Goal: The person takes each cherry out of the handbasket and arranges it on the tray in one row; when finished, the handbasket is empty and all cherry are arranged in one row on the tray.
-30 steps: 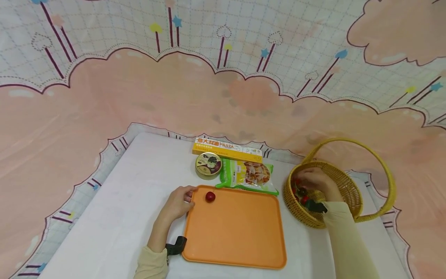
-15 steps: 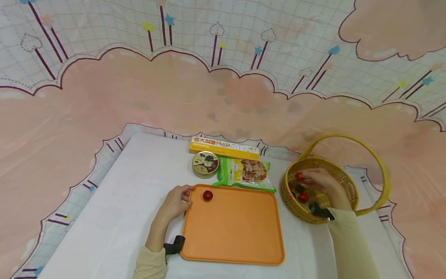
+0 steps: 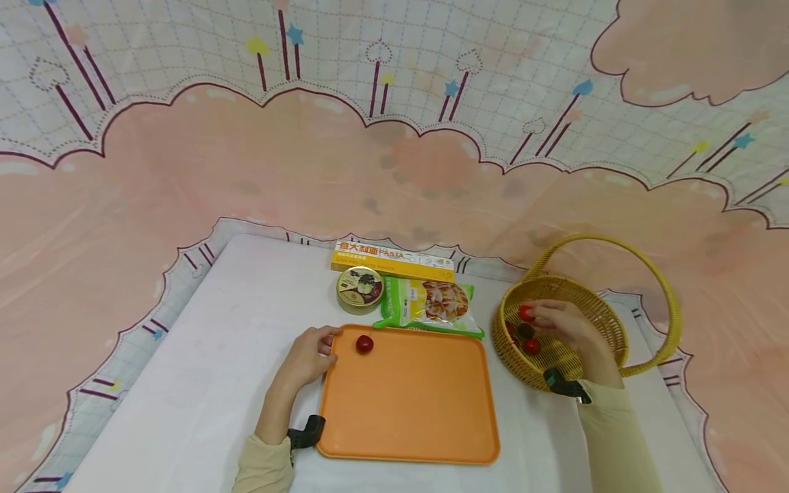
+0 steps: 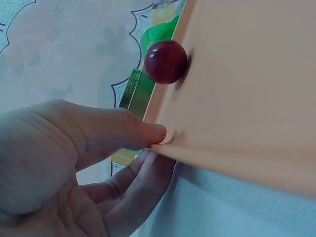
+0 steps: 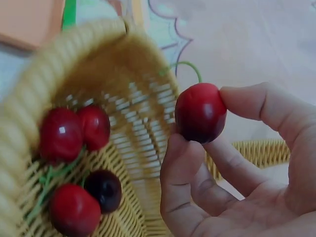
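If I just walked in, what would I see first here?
Probably the big orange tray in the middle of the white table, with one red cherry in its far left corner, where the left hand grips the tray's edge. Next, the yellow basket at the right, where the right hand pinches a second cherry above a few more lying inside.
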`<state>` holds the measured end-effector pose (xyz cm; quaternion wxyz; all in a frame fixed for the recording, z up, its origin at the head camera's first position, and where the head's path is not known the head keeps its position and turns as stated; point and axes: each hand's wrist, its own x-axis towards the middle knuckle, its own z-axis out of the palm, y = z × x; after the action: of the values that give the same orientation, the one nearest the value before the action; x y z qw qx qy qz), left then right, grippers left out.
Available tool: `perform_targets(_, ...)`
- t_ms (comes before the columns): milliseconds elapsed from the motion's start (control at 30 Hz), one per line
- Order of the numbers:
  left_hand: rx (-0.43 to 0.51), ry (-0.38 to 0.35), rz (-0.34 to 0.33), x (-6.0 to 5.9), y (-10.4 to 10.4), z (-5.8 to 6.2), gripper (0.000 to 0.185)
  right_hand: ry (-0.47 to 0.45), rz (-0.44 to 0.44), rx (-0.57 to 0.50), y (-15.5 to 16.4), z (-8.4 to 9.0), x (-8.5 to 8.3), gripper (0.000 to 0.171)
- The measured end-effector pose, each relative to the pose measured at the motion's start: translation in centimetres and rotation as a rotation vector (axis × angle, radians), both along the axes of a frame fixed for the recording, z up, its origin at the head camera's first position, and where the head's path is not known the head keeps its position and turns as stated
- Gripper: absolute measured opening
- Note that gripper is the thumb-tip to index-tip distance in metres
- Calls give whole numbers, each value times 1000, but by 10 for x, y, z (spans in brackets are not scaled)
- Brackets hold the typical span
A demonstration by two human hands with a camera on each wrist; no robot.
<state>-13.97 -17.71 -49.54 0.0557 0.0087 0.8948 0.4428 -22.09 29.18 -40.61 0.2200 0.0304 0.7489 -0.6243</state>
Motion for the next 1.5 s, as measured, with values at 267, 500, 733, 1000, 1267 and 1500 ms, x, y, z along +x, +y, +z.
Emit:
perform_targets(267,-6,-13,5,1,0,0,44,70,27,44,-25,2,9,35)
perform_targets(500,-10,-6,1,0,0,0,44,121,38,90,-68,4,12,40)
perform_targets(733,-11,2,-1,-1,-2,1,44,137,36,143,-130,-18,15,34)
perform_targets(1000,-3,-9,-11,0,-2,0,44,164,30,238,-204,-54,31,23)
perform_targets(1267,8,-14,1,0,-2,-1,44,218,86,224,-237,-72,43,24)
perform_targets(1500,7,0,-2,0,-2,-2,43,277,95,267,-247,-78,47,24)
